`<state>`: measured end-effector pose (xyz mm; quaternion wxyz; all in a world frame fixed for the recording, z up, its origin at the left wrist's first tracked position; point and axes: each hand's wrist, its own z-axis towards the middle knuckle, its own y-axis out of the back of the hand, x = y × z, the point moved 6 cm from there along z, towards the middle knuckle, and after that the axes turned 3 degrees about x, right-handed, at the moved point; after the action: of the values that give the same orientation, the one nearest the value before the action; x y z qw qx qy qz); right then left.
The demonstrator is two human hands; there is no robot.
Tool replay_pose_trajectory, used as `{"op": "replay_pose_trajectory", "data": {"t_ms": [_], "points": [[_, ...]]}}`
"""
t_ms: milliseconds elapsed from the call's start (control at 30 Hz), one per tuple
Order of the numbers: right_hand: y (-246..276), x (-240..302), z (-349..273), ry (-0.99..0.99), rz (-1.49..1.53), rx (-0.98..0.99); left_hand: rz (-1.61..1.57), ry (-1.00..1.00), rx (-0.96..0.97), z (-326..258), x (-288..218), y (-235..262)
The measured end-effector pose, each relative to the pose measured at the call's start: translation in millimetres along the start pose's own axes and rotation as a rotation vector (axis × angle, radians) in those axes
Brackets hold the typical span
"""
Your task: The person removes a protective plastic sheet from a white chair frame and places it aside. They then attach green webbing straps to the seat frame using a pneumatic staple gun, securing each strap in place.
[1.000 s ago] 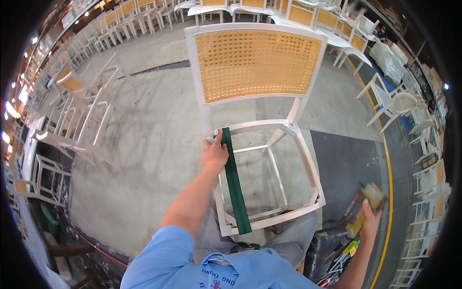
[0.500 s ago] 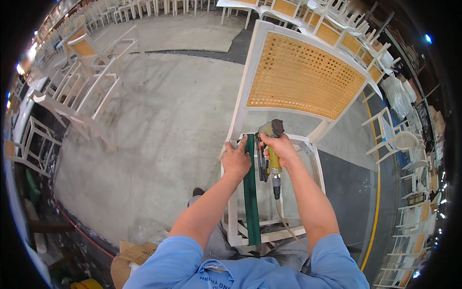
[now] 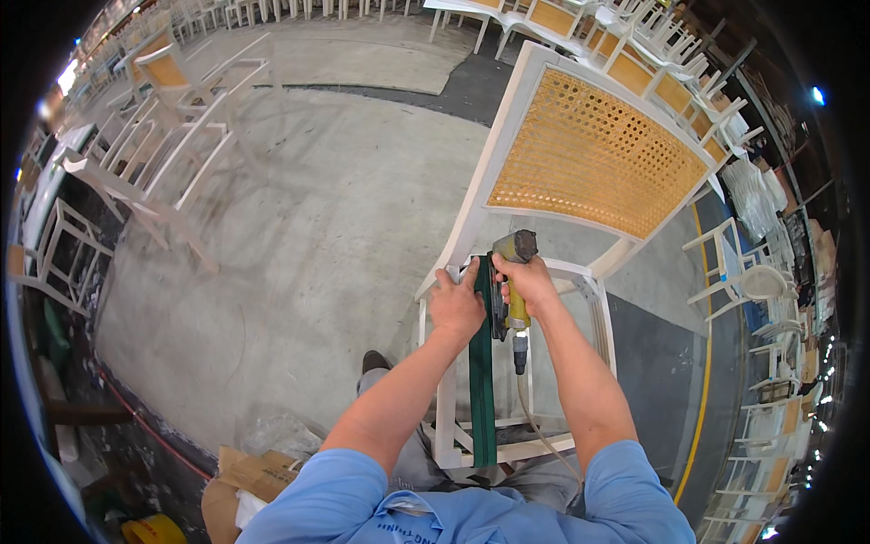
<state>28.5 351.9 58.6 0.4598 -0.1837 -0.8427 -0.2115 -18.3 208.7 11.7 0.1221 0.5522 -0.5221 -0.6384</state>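
Fingers of the left hand (image 3: 456,306) are pressing flat on the green webbing strap (image 3: 481,390) at the back rail of the white chair frame (image 3: 446,408). The strap is running lengthwise across the open seat, front rail to back. Right hand (image 3: 530,283) is gripping the yellow staple gun (image 3: 512,288) closed-fisted, its nose pointing toward the strap's far end, hose (image 3: 536,426) trailing back.

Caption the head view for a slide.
Left hand presses green webbing onto white chair frame; right hand holds staple gun.
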Motion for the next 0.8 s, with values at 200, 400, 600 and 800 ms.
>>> {"op": "replay_pose_trajectory", "data": {"t_ms": [200, 400, 600, 800], "points": [[-9.7, 8.9, -1.8, 0.063, -0.012, 0.047, -0.053, -0.004, -0.039, -1.2, 5.4, 2.0], [-10.8, 6.7, 1.3, 0.003, -0.023, 0.045, -0.226, -0.025, -0.130, 0.0, 10.7, 4.7], [-23.1, 5.6, -1.9, 0.030, -0.059, 0.069, -0.303, -0.039, -0.228, -2.1, 14.5, 6.9], [-22.8, 2.8, -8.7, 0.031, -0.057, 0.060, -0.314, -0.045, -0.233, -4.5, 15.5, 9.1]]}}
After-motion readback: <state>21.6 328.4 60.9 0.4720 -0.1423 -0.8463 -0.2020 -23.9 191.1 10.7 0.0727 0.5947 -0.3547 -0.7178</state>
